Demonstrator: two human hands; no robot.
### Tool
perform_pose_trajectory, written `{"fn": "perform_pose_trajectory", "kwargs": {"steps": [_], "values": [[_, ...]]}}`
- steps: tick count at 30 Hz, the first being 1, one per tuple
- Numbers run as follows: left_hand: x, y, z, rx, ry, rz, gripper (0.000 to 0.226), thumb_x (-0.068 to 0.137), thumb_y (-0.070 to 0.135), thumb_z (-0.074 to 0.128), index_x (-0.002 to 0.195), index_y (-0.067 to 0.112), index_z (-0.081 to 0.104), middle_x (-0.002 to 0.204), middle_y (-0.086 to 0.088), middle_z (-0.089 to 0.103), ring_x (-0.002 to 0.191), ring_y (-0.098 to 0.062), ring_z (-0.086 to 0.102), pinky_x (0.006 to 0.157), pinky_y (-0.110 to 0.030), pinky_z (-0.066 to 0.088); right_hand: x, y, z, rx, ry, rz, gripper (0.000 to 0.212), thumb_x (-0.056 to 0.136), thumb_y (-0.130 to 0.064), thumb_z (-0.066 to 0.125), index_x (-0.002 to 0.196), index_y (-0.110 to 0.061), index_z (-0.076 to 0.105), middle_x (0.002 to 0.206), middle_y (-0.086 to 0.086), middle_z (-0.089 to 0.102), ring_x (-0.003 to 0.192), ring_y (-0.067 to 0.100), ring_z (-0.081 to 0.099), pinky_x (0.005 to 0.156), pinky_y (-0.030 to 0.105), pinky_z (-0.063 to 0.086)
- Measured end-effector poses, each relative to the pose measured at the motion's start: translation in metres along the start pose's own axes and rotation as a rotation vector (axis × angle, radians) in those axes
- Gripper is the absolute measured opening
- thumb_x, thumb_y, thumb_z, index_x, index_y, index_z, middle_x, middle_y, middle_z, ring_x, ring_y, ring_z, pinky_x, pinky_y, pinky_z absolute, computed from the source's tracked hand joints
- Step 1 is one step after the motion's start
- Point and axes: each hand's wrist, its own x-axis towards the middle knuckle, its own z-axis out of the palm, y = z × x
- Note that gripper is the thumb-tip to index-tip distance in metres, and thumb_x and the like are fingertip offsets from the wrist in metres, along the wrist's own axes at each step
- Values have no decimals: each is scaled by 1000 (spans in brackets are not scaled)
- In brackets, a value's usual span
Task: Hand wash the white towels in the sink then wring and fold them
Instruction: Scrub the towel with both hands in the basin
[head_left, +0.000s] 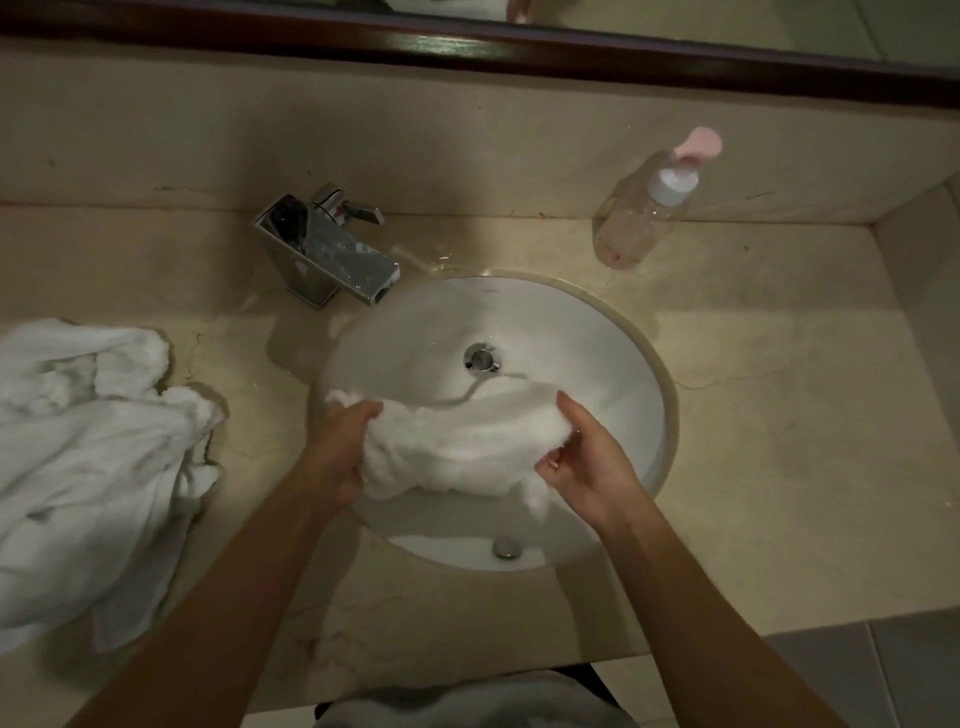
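Note:
A white towel (467, 441) hangs bunched over the round white sink (613, 353), held between both hands. My left hand (340, 457) grips its left end with fingers curled into the cloth. My right hand (587, 462) grips the right end, thumb on top. A loose thread or hem strand trails from the towel toward the drain (480, 358). More white towels (88, 467) lie crumpled in a pile on the counter at the left.
A chrome tap (327, 254) stands behind the sink at the left, and no water is seen running from it. A clear pump bottle (644, 208) with a pink top stands at the back right. The beige marble counter (779, 415) looks wet near the tap. A dark mirror frame (571, 47) runs along the top.

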Motion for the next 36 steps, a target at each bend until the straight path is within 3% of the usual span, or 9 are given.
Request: {"fn": "perform_pose_trajectory", "kwargs": {"steps": [5,8,12,15,20,26,30,33,36], "values": [[-17,-10,55,138,-87,40,44,100,48,45,120,13,63,114,-13,69,100,-23,67,94,-32,49,-21,13,52,-607,-147,-214,47,103,-46,46,129,-9,60,130,5,65,118,19,61,104,38,45],[-45,-4,87,224,-75,103,43,103,50,31,106,22,64,104,-6,70,98,-22,66,94,-35,48,0,28,70,-949,91,-499,44,101,-52,40,103,-13,62,103,3,69,99,23,65,93,42,51],[-39,4,83,257,42,263,48,104,46,31,97,16,68,96,-6,71,94,-23,66,89,-35,49,12,32,71,-567,-6,-285,27,105,-29,44,102,-14,65,83,4,68,80,25,67,70,34,54],[-15,6,70,298,90,223,41,105,43,32,100,18,63,92,-3,66,97,-27,63,78,-31,45,-3,42,75,-670,-134,-315,25,106,-27,46,107,-19,70,96,1,76,92,15,73,85,28,57],[-37,-7,83,314,-37,225,39,103,47,38,103,20,67,94,-1,71,89,-15,68,84,-29,53,20,35,77,-518,110,-309,26,107,-27,41,100,-16,64,91,3,71,83,17,69,69,22,55],[-14,4,79,92,-120,-19,66,72,80,51,91,22,77,91,-4,76,94,-22,71,96,-43,52,26,38,84,-797,91,-422,47,98,-49,40,119,-15,65,111,7,72,103,24,68,97,46,52],[-26,1,75,255,-54,218,19,92,29,55,102,23,69,97,-1,73,89,-17,69,86,-33,56,38,5,74,-509,142,-387,23,99,-27,49,106,-8,60,104,16,68,98,31,68,93,54,55],[-13,-11,48,-252,-26,27,45,78,2,52,120,10,63,115,-11,63,91,-23,66,92,-37,51,35,-7,38,-57,24,-99,23,93,-9,45,102,3,63,91,20,71,87,31,72,84,41,59],[-7,-36,22,-710,-120,-211,34,70,15,50,99,7,64,115,-18,59,92,-30,68,89,-40,55,22,1,2,243,-116,103,41,84,-11,45,123,-8,59,111,19,62,107,33,64,100,41,50]]}}
